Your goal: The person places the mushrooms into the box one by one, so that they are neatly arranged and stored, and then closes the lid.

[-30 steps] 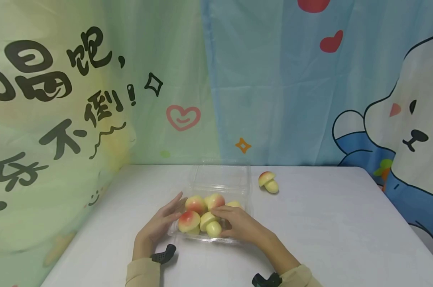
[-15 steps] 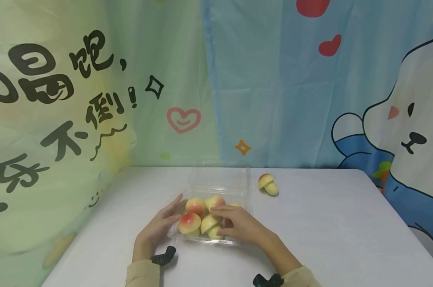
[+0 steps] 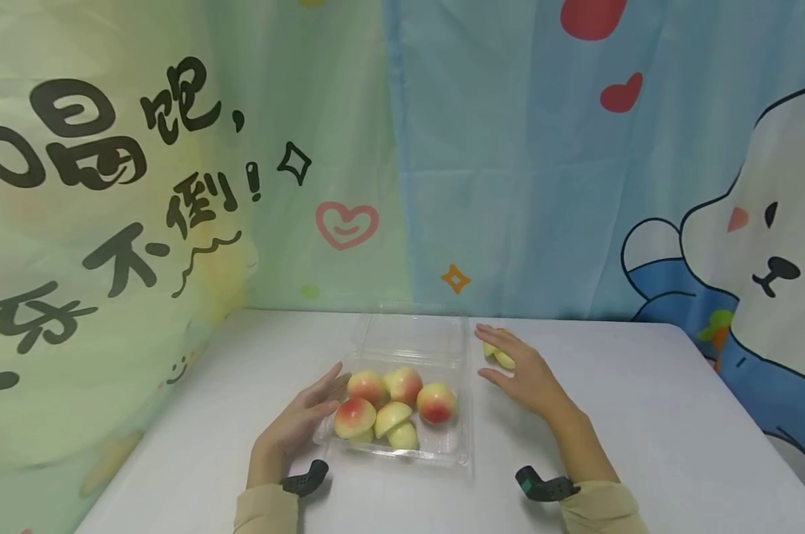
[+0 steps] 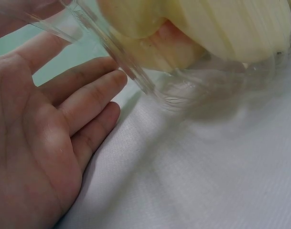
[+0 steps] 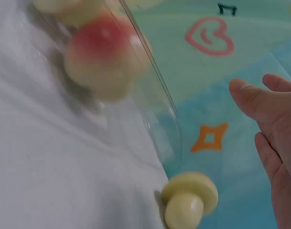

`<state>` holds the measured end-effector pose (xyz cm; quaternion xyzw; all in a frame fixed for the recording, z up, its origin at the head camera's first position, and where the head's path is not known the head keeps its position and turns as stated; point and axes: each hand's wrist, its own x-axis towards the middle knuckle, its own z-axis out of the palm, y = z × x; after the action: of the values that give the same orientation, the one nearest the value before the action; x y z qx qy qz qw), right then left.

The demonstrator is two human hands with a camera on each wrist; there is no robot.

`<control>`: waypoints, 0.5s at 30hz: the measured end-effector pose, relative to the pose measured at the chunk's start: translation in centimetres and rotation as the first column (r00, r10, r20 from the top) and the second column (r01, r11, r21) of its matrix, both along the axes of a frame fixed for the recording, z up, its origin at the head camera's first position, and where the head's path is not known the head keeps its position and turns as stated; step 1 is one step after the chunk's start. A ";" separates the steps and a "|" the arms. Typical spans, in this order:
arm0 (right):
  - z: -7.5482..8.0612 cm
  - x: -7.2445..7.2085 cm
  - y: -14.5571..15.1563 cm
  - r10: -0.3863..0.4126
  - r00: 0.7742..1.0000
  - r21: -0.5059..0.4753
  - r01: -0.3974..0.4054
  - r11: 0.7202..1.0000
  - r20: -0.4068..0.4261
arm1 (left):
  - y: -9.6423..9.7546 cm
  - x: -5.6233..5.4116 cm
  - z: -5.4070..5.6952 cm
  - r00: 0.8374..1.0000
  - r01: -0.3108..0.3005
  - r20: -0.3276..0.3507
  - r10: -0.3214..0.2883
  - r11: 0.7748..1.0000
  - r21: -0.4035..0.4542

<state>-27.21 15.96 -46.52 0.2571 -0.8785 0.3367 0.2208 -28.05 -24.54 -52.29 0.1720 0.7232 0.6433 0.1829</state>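
Observation:
A clear plastic clamshell box (image 3: pixel 436 457) lies on the table with its lid (image 3: pixel 412 337) folded back. Several toy mushrooms (image 3: pixel 436 404) with yellow-and-red caps are in it, leaving bare floor at the front right. My left hand (image 3: pixel 296 419) is at the box's left wall, fingers extended; in the left wrist view its fingertips reach that wall. My right hand (image 3: pixel 525 374) is right of the box, thumb and fingers spread, nothing held. Partly behind it in the head view is a single loose mushroom (image 3: pixel 504 359), whole in the right wrist view, where the mushroom (image 5: pixel 190 200) stands apart from the hand.
A white-covered table (image 3: pixel 643 415) carries everything. Behind it hangs a printed curtain (image 3: pixel 482 185) close to the table's far edge. Black wrist-worn devices sit on both wrists, the right device (image 3: pixel 545 486) near the tabletop.
My right hand has let go of the mushroom at the box's front middle and moved right and back towards the loose one. The left hand has stayed by the box. The head view has shifted slightly.

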 end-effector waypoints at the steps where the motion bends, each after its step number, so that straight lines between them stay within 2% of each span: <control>1: -0.2 -0.3 0.6 -0.017 1.000 -0.003 0.017 1.000 0.011 | -0.1 0.0 0.0 1.000 0.001 -0.002 -0.001 1.000 -0.001; 9: -2.0 -2.4 4.1 -0.060 0.992 -0.011 0.062 0.998 0.110 | -0.2 -0.2 0.0 1.000 0.000 -0.013 0.000 1.000 -0.007; 15: -3.4 -3.7 5.3 -0.043 0.987 0.018 0.041 0.999 0.157 | -0.1 -0.1 0.2 1.000 -0.001 -0.029 0.000 0.999 -0.038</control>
<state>-30.92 21.30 -49.91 0.2126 -0.9008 0.3449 0.1561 -28.16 -24.64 -52.11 0.1775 0.7379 0.6270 0.1756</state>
